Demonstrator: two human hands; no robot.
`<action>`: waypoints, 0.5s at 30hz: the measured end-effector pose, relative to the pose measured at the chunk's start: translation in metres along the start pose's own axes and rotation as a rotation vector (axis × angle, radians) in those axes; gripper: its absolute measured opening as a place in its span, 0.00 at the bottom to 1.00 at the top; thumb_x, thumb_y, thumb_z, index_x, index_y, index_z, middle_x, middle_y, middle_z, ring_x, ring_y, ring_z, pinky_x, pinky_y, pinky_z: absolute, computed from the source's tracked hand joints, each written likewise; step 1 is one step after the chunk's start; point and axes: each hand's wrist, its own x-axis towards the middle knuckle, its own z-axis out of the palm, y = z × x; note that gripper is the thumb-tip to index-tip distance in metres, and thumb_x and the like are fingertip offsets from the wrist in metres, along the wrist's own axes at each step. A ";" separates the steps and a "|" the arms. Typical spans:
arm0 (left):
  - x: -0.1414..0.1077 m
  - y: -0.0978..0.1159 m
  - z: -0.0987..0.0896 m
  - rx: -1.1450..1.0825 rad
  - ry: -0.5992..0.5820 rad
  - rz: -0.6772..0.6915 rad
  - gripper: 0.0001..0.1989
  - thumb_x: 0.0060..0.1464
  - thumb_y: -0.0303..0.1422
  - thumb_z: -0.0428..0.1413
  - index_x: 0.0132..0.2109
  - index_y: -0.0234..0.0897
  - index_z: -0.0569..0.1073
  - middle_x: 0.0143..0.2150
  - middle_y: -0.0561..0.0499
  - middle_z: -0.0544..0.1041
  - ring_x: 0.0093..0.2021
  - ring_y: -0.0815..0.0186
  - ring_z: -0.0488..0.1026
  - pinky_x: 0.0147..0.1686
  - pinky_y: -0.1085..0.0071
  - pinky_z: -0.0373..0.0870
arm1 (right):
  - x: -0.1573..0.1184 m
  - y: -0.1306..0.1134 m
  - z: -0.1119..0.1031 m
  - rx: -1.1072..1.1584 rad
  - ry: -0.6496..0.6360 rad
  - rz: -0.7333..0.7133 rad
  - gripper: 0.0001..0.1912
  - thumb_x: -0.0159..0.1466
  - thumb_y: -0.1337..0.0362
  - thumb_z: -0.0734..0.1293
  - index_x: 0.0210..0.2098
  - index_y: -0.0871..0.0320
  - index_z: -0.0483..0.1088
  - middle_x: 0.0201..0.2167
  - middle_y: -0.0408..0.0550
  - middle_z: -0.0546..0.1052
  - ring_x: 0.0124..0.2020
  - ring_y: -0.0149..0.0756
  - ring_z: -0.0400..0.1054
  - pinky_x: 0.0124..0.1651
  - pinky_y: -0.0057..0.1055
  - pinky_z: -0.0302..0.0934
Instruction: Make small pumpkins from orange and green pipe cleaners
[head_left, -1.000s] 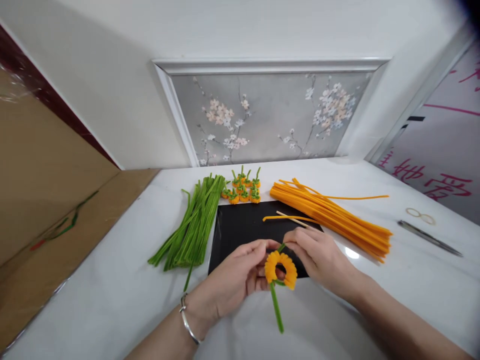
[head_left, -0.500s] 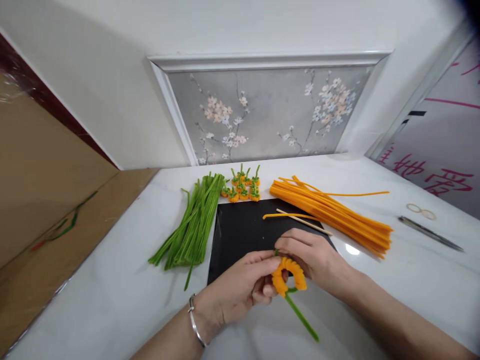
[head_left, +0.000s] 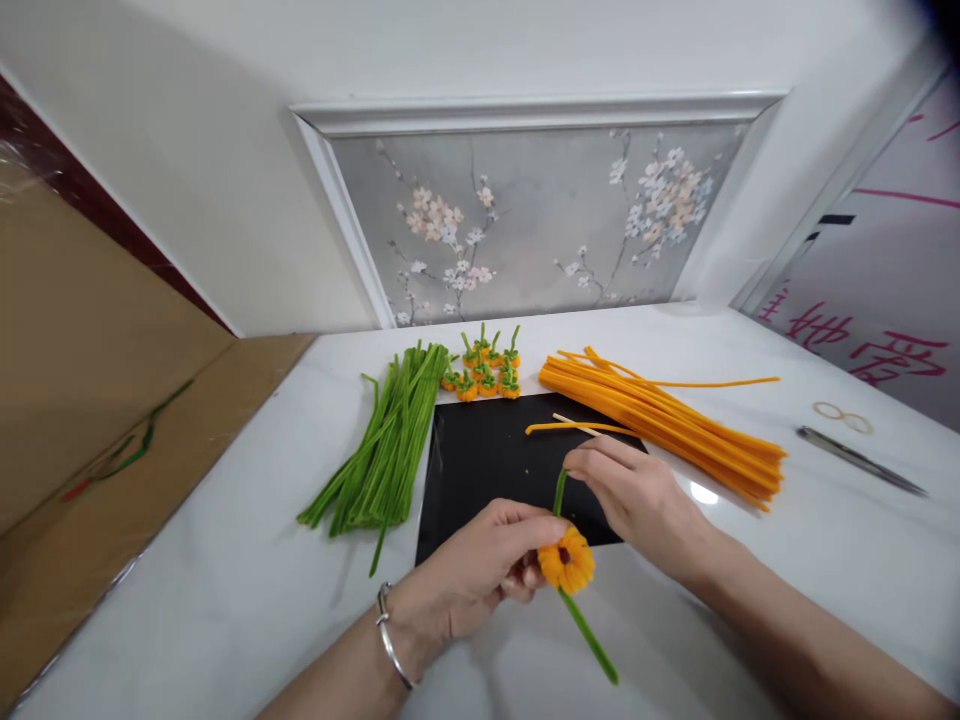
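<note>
Between the thumb and fingers of my left hand (head_left: 499, 560) is an orange ring of coiled pipe cleaner (head_left: 577, 572), drawn close around a small dark hole. A green pipe cleaner (head_left: 589, 636) runs through it, one end hanging down to the right below. The other end rises above the ring, pinched in the fingertips of my right hand (head_left: 626, 495). Both hands are closed, just over the near edge of a black mat (head_left: 480, 465).
Green pipe cleaners (head_left: 386, 450) lie bundled at left, orange ones (head_left: 667, 430) at right. Several small orange-and-green pieces (head_left: 487, 380) stand behind the mat. A wooden stick (head_left: 574, 424) lies on it. Tweezers (head_left: 862, 461) and rubber bands (head_left: 844, 417) lie far right.
The orange ring has closed from an open curve into a tight round. My right hand has moved up and away from it, drawing out the upper green end.
</note>
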 end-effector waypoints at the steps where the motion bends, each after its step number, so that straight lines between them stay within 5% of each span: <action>1: 0.000 -0.001 0.000 0.007 0.006 0.014 0.15 0.53 0.39 0.59 0.28 0.29 0.76 0.21 0.54 0.67 0.18 0.79 0.56 0.15 0.81 0.46 | 0.000 0.000 0.000 -0.002 -0.003 0.002 0.10 0.69 0.72 0.57 0.39 0.57 0.68 0.33 0.48 0.73 0.33 0.34 0.69 0.36 0.29 0.65; 4: 0.000 -0.002 0.000 -0.044 0.019 0.057 0.13 0.54 0.37 0.59 0.31 0.28 0.77 0.29 0.48 0.73 0.25 0.75 0.66 0.23 0.82 0.63 | 0.000 0.002 0.001 -0.009 -0.021 0.009 0.10 0.69 0.72 0.56 0.39 0.58 0.68 0.33 0.48 0.73 0.33 0.34 0.69 0.35 0.29 0.65; 7: -0.002 -0.001 0.002 -0.153 -0.018 0.059 0.16 0.55 0.43 0.58 0.39 0.32 0.75 0.34 0.48 0.74 0.33 0.67 0.74 0.31 0.71 0.74 | -0.001 0.005 0.001 -0.027 -0.037 0.033 0.09 0.69 0.71 0.56 0.40 0.58 0.68 0.33 0.48 0.73 0.33 0.35 0.69 0.35 0.30 0.65; 10: -0.004 0.001 0.004 -0.209 -0.062 0.062 0.18 0.55 0.45 0.58 0.46 0.38 0.71 0.36 0.50 0.73 0.33 0.65 0.76 0.34 0.67 0.76 | -0.002 0.009 0.001 -0.051 -0.002 0.053 0.09 0.70 0.70 0.56 0.40 0.57 0.67 0.34 0.49 0.73 0.33 0.35 0.70 0.36 0.30 0.66; 15: -0.003 0.002 0.003 -0.111 -0.016 0.160 0.12 0.52 0.33 0.63 0.42 0.35 0.71 0.38 0.50 0.74 0.31 0.72 0.73 0.35 0.73 0.73 | -0.003 0.012 -0.003 -0.055 0.081 0.107 0.09 0.70 0.69 0.56 0.41 0.57 0.67 0.34 0.49 0.74 0.32 0.35 0.71 0.37 0.30 0.67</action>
